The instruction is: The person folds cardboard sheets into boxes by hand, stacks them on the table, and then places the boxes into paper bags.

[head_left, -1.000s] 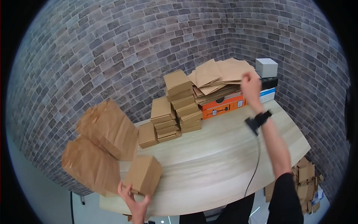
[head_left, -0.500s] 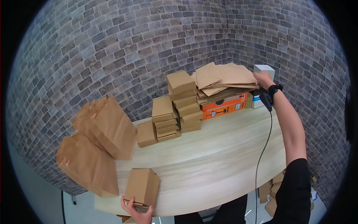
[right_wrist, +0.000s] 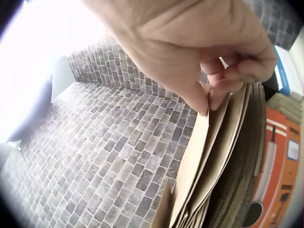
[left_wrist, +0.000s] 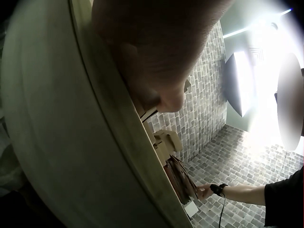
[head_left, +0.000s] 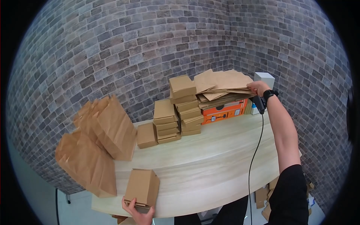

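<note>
My left hand holds the near end of a closed cardboard box close to the table's front edge, fingertips on its top and thumb by the right corner. At the back right, my right hand pinches the edge of the uppermost flat brown paper bag in a pile. In the right wrist view, thumb and fingertips meet on that paper bag, its edge slightly apart from those below. The left wrist view shows mostly the left hand beside the table edge; the box is hidden there.
Two brown paper bags stand open at the left. Stacked cardboard boxes fill the back middle. An orange printed box lies under the pile, with a white box behind my right hand. A black cable hangs from the right wrist.
My right hand went right to the white box, then came back left and took hold of the top paper bag's edge. The left hand stays at its box, which sits slightly nearer me.
</note>
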`<state>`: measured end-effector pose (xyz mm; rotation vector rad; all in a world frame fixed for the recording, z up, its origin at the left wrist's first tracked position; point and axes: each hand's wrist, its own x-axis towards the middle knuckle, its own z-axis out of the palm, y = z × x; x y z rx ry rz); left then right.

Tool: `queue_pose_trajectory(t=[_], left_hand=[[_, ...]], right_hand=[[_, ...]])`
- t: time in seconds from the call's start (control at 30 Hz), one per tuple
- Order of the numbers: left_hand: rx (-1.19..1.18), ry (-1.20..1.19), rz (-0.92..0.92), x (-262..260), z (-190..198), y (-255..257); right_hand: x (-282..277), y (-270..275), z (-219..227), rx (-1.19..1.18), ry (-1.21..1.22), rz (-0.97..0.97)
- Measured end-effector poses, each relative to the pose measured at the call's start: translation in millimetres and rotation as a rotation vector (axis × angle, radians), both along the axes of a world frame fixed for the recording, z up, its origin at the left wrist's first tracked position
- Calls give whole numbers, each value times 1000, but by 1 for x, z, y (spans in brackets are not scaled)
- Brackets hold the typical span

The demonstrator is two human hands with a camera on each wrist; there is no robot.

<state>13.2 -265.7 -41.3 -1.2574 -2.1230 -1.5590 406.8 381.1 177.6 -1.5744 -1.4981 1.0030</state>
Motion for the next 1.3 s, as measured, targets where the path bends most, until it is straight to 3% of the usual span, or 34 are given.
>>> queue_pose_trajectory(t=[0.07,0.1,0.17,0.2,0.23,0.27,0.3,0.33,0.37,0.4,0.47,0.53,0.6,0.67,0.73,0.8,0.87,0.97,1.0,1.07,1.13,1.3], left_hand=[[-16,7,16,1,2,-1],[-29,6,29,2,2,-2],[-67,-3,52,4,4,-3],[-83,-24,58,6,5,-4],[-81,-1,65,6,7,-3],[-82,19,69,5,8,-2],[-84,44,81,3,3,-3],[-110,15,79,2,3,-4],[-93,19,89,1,2,-2],[-76,24,98,2,0,-2],[-79,-45,106,3,-5,-1],[-63,-89,111,1,-12,-2],[17,-254,77,-3,-17,-5],[123,-362,9,-5,-7,-5],[231,-468,-50,-8,9,-6],[288,-523,-116,-9,25,-8],[337,-620,-195,-3,43,-4],[375,-839,-357,9,55,-1],[366,-949,-453,14,57,-1],[327,-1051,-473,24,58,-2],[265,-1280,-657,32,52,-2],[240,-1275,-762,54,51,21]], right_hand=[[-10,-21,12,13,49,119],[-16,-46,28,39,46,80],[-7,-32,39,193,224,-46],[26,20,44,526,-499,110],[13,-22,73,657,-369,5],[1,-56,100,809,-65,-139],[15,-69,134,669,-220,-30],[17,-82,160,675,-203,-84],[-1,-129,171,762,55,-9],[-1,-156,185,695,79,105],[-2,-202,197,873,-125,247],[-15,-257,188,967,-203,322],[-15,-289,173,1287,-519,339],[-30,-325,140,1169,-527,392],[-55,-355,91,1321,-414,531],[-62,-370,50,1393,-510,675],[-67,-395,15,1213,-510,786],[-70,-413,-32,1242,-399,849],[-71,-419,-41,1251,-367,873],[-71,-427,-54,1251,-355,903],[-68,-433,-63,1226,-366,895],[-65,-445,-71,1164,-473,886]])
